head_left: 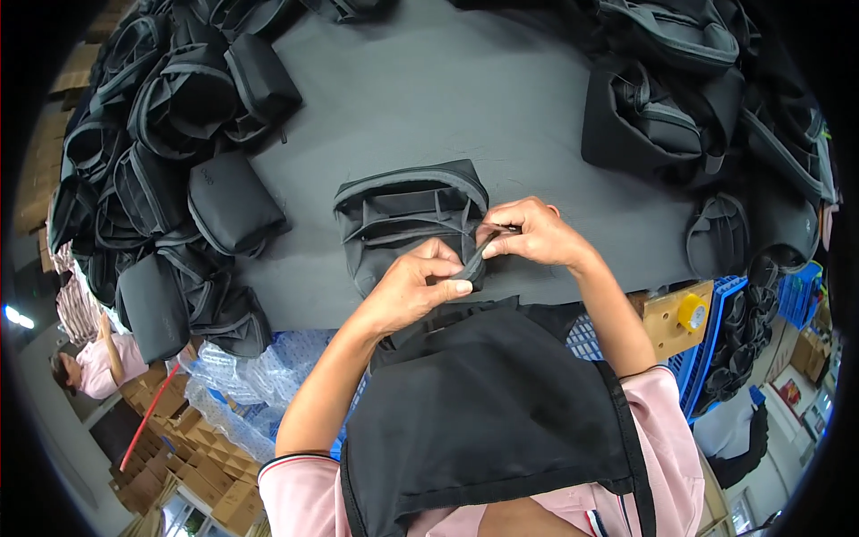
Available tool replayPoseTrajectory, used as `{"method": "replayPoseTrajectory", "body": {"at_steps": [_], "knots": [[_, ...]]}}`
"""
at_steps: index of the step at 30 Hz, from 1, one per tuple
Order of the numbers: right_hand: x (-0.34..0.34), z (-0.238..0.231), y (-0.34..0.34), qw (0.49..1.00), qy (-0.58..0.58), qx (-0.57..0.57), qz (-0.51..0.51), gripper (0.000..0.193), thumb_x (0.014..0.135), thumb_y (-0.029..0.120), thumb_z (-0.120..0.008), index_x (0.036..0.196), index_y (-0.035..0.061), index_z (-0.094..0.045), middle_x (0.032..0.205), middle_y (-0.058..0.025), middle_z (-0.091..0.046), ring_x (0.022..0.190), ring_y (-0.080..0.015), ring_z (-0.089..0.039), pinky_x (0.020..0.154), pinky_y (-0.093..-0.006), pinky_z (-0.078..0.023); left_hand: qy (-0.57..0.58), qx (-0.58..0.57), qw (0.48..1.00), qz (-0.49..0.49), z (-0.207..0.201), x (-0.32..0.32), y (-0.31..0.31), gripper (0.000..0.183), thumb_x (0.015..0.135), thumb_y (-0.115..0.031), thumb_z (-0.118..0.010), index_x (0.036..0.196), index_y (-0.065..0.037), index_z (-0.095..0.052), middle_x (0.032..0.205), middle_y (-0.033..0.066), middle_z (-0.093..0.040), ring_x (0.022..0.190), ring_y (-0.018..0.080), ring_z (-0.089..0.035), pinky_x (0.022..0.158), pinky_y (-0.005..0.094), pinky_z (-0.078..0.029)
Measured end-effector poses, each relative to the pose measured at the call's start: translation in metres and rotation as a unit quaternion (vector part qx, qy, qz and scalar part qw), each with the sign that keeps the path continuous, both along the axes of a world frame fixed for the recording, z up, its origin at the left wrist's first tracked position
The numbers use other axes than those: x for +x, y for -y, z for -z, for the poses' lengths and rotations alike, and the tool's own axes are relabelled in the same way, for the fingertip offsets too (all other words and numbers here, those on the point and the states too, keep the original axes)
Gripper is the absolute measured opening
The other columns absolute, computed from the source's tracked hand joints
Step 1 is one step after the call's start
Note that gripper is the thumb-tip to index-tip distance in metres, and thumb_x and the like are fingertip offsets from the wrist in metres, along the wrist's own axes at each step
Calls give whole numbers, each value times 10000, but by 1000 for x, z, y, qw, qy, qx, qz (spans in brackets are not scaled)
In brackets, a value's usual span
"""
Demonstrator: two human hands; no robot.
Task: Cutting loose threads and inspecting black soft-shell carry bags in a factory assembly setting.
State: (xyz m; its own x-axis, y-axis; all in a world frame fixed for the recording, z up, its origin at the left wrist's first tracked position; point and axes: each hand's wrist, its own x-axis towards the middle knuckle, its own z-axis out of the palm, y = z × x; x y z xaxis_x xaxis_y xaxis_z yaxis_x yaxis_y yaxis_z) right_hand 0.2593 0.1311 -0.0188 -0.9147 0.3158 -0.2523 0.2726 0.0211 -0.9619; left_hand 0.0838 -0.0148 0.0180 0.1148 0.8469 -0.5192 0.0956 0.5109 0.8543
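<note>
A black zippered pouch (407, 234) lies open on the dark table in front of me, with divider pockets showing inside it. My left hand (419, 285) pinches the near right part of its zipper edge between thumb and fingers. Close beside it, my right hand (534, 234) is closed at the same edge, thumb against forefinger. Something small and dark shows between the right fingertips; whether it belongs to the pouch I cannot make out. The pouch's near right corner is partly hidden by both hands.
Black pouches pile up on the table's left (237, 204), and larger black bags (658, 121) lie at the far right. Below the right edge stand a yellow tape roll (692, 312) on a wooden board and blue crates (716, 336). Clear plastic wrap (246, 380) hangs at left. Another person (98, 358) is farther off.
</note>
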Motion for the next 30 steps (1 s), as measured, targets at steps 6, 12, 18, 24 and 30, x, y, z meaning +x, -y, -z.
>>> {"method": "replayPoseTrajectory", "body": {"at_steps": [6, 12, 18, 24, 30], "knots": [[-1, -27, 66, 935, 31, 154, 316, 330, 779, 113, -656, 1091, 67, -560, 896, -81, -581, 719, -205, -603, 644, -310, -479, 185, -57, 962, -192, 13, 10, 1, 235, 768, -30, -708, 961, -26, -573, 844, -22, -561, 780, 55, -544, 731, 209, -467], [19, -32, 72, 925, 0, 246, 289, 310, 709, 94, -711, 1000, 78, -602, 830, -54, -555, 564, -159, -545, 532, -294, -444, 221, -66, 952, -203, 5, 10, -7, 217, 764, -19, -709, 911, -38, -550, 850, -14, -566, 779, 50, -550, 732, 200, -469], [11, -27, 66, 903, -44, 329, 272, 228, 674, 78, -714, 888, 68, -636, 737, -46, -547, 575, -203, -543, 539, -305, -437, 214, -62, 956, -189, 6, 8, -8, 218, 762, -29, -714, 909, -36, -553, 855, -12, -570, 778, 50, -548, 737, 202, -468], [14, -31, 65, 873, -71, 412, 253, 238, 648, 55, -723, 872, 63, -641, 721, -45, -564, 586, -209, -548, 537, -307, -429, 214, -55, 955, -197, 7, 10, -6, 220, 756, -30, -720, 901, -37, -555, 848, -11, -573, 771, 51, -549, 732, 198, -469], [7, -35, 63, 903, -57, 332, 266, 252, 640, 24, -729, 879, 35, -647, 729, -82, -582, 611, -218, -570, 552, -306, -469, 231, -47, 948, -214, 6, 9, -9, 228, 749, -26, -726, 893, -30, -550, 844, 0, -578, 760, 53, -553, 721, 197, -475]]}}
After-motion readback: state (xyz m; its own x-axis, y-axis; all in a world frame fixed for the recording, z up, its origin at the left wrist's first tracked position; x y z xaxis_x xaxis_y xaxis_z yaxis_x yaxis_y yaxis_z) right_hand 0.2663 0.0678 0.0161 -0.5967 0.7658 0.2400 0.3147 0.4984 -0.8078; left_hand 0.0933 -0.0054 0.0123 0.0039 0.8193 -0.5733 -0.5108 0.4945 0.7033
